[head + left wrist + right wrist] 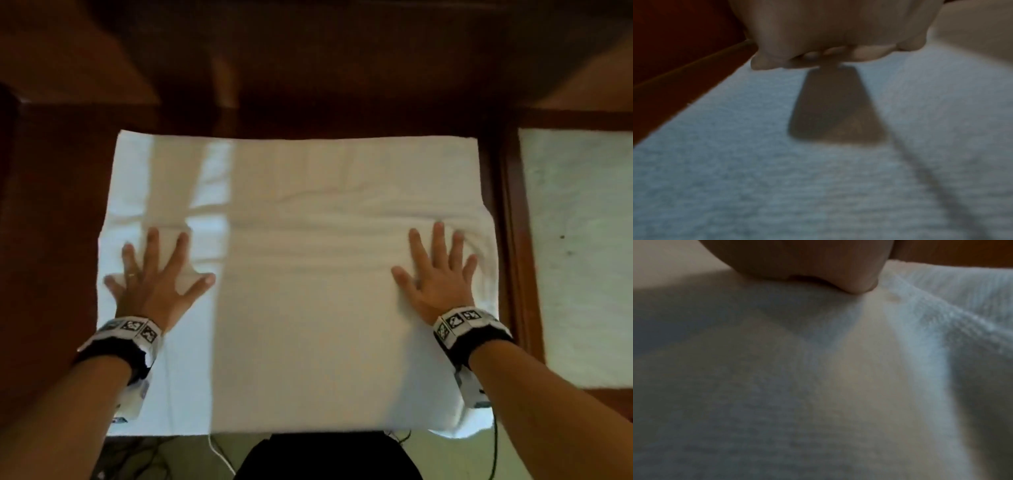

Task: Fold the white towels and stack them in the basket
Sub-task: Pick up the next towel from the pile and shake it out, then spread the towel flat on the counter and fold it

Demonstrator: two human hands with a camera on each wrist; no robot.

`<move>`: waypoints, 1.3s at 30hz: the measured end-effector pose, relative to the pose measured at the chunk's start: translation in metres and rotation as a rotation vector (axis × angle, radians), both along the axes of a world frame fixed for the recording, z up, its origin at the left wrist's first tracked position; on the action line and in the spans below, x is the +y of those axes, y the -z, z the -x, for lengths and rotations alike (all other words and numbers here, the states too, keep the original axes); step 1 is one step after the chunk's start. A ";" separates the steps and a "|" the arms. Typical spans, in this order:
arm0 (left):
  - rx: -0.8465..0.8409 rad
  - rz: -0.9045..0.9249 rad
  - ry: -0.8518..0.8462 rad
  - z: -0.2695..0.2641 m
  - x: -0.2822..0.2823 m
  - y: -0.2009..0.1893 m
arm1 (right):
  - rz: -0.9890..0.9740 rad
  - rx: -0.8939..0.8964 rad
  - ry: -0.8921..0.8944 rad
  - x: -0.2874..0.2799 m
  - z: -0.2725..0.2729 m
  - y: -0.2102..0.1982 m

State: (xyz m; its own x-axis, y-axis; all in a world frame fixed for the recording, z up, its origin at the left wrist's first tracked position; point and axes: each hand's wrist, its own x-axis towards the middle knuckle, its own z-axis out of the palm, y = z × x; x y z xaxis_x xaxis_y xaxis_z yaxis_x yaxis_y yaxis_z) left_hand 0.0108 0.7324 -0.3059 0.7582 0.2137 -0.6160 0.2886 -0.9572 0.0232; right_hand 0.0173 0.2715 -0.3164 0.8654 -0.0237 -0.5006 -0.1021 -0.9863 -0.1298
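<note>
Hands [294, 284] flat on towel [308, 308], spread

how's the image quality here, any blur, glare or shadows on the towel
Head view: fairly sharp; a bright band of light crosses the towel beyond the left hand, edges bowed. Left wrist view: soft, dim, with a dark shadow patch on the cloth. Right wrist view: blurriest, the right hand a dark smear.

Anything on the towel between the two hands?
No. Head view shows only bare, slightly rippled white towel between left hand and right hand.
</note>
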 end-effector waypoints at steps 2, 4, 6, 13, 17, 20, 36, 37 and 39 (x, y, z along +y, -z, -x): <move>-0.037 0.007 -0.008 -0.032 0.008 0.007 | -0.001 -0.023 0.001 -0.001 -0.031 0.003; -0.075 0.039 0.027 -0.060 0.014 0.008 | -0.021 -0.024 0.020 0.002 -0.057 0.003; -0.127 0.076 0.060 -0.071 0.013 0.002 | -0.021 -0.021 0.034 0.007 -0.066 -0.001; 0.026 0.093 0.013 0.062 -0.011 -0.008 | 0.007 0.101 0.170 0.023 0.075 -0.015; 0.062 0.021 0.016 0.056 -0.001 -0.001 | 0.033 0.112 0.144 0.013 0.065 -0.009; 0.010 0.005 0.031 0.009 0.003 0.006 | 0.026 0.036 0.156 0.017 0.021 -0.001; 0.002 -0.014 0.048 0.041 -0.009 0.010 | 0.016 0.075 0.132 0.029 0.045 -0.003; -0.007 -0.023 0.057 0.023 -0.007 0.011 | 0.020 0.064 0.123 0.030 0.026 -0.003; 0.000 -0.005 0.067 -0.003 -0.006 0.004 | 0.013 0.056 0.116 0.034 -0.002 -0.004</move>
State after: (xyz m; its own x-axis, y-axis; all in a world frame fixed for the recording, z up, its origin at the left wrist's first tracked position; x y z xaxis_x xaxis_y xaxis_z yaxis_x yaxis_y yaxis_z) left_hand 0.0143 0.7262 -0.3104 0.7709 0.1660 -0.6149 0.2243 -0.9744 0.0181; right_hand 0.0195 0.3053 -0.3121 0.8271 -0.1286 -0.5471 -0.2221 -0.9690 -0.1079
